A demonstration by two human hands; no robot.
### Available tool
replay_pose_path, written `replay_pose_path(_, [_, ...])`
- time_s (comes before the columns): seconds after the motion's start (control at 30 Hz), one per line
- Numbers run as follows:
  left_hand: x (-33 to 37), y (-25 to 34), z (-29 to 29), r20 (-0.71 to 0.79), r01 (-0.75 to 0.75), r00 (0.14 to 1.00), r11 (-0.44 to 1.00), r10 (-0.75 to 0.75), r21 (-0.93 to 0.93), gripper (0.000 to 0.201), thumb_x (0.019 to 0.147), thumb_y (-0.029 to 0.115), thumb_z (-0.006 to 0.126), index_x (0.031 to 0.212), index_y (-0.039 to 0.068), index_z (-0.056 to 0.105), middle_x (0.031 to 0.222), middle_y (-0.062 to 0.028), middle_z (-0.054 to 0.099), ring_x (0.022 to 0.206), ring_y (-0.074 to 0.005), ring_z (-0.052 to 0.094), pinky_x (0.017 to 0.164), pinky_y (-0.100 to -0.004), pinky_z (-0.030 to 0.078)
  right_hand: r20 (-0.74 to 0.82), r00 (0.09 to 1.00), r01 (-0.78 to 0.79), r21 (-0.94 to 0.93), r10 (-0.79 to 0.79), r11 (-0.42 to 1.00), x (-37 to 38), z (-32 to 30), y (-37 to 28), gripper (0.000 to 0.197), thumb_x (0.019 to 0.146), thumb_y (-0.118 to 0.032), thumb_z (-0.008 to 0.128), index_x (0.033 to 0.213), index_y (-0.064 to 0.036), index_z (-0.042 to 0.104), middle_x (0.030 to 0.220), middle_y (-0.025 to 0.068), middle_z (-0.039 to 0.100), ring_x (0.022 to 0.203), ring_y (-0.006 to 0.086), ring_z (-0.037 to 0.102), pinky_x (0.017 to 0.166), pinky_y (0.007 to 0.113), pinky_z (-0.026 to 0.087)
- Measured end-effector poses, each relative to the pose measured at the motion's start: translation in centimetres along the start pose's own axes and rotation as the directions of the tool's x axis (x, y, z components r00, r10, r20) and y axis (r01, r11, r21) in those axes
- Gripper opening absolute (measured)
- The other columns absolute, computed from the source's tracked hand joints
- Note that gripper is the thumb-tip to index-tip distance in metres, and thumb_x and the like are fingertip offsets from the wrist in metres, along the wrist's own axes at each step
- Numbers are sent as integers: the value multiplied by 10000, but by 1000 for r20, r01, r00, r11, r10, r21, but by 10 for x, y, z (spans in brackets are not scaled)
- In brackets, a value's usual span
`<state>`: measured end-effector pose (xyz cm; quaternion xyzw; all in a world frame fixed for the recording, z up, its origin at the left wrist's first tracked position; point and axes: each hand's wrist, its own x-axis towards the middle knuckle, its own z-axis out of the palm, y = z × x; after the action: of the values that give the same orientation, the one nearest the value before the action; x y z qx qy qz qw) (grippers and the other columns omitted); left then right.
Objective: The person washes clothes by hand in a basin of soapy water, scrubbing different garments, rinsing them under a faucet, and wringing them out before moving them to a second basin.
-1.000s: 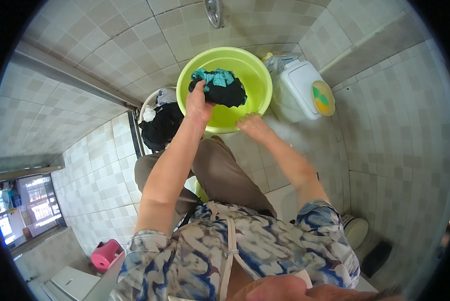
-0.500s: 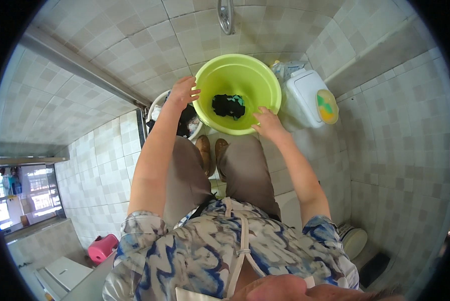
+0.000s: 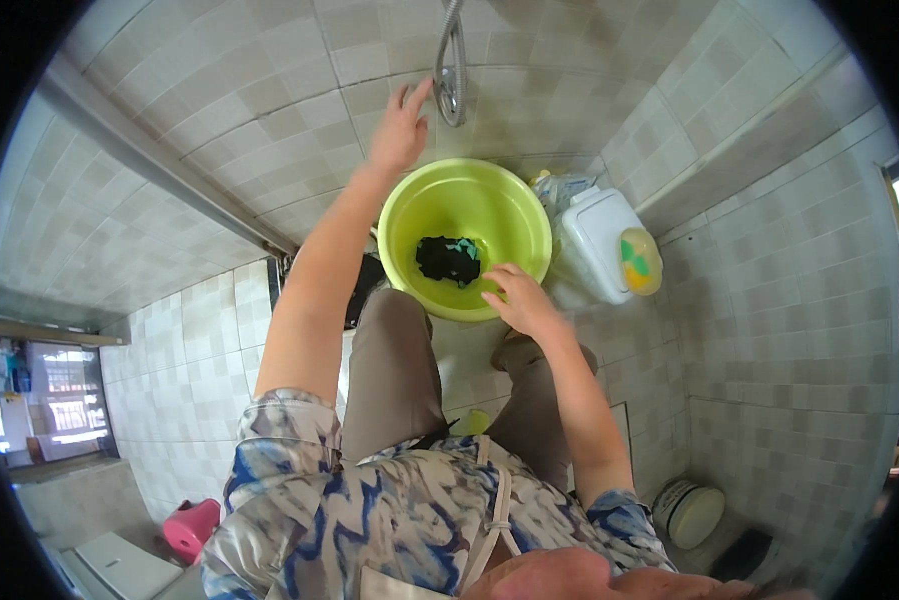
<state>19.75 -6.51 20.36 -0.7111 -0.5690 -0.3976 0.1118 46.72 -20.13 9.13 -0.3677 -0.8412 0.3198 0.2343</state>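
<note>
My left hand (image 3: 400, 132) is raised past the far left rim of a lime-green basin (image 3: 399, 215), fingers spread and holding nothing. Its fingertips come close to a silvery flexible shower hose (image 3: 453, 95) on the tiled wall; I cannot tell whether they touch it. At the basin's near right rim is my right hand (image 3: 522, 303), its fingers apart over the inside. A small heap of black cloth (image 3: 447, 262) with a bit of teal lies on the basin's bottom.
Right of the basin stands a white lidded container (image 3: 599, 235) bearing a yellow-green oval piece (image 3: 640, 262). Dark cloth (image 3: 366, 290) shows behind my left forearm. A pale round bucket (image 3: 694, 513) is at lower right, a pink container (image 3: 191, 530) at lower left.
My left hand has left the basin's left rim and moved up toward the shower hose. My right hand stays by the near right rim. My legs have parted, and the view has shifted.
</note>
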Motion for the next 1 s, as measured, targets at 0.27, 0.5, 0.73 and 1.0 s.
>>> replay_pose_path(0.27, [60,5,-21,191,-255,949,967,252,-11,554,759,113,654,1278,149,464,1085,-139,580,931,-326,591,781,-400,495,164,981,-119,57,108,991,41,50,35,299,848,-172,584,1098,-10,575,1122,164,556,1013,341,546,852,406,453])
replay_pose_path(0.5, [73,-11,-18,266,-143,947,978,180,-153,419,729,157,703,1127,108,581,977,-119,602,842,-288,601,730,-382,486,355,930,-68,-93,97,993,71,78,28,337,855,-263,573,1116,-49,584,1076,182,585,1016,348,545,853,426,458])
replay_pose_path(0.73, [92,-10,-14,304,-323,906,945,296,45,210,735,199,663,906,80,636,931,-106,599,838,-287,594,711,-381,497,445,890,-34,-146,97,989,93,85,9,325,862,-289,561,1085,-53,575,1023,186,603,991,362,554,844,447,453])
replay_pose_path(1.0, [103,-8,3,364,-409,883,865,296,291,153,731,213,603,740,65,642,778,-137,637,760,-323,625,671,-428,512,453,890,-58,-6,55,998,106,99,19,286,844,-264,573,1035,-51,584,1003,194,603,948,374,558,806,445,455])
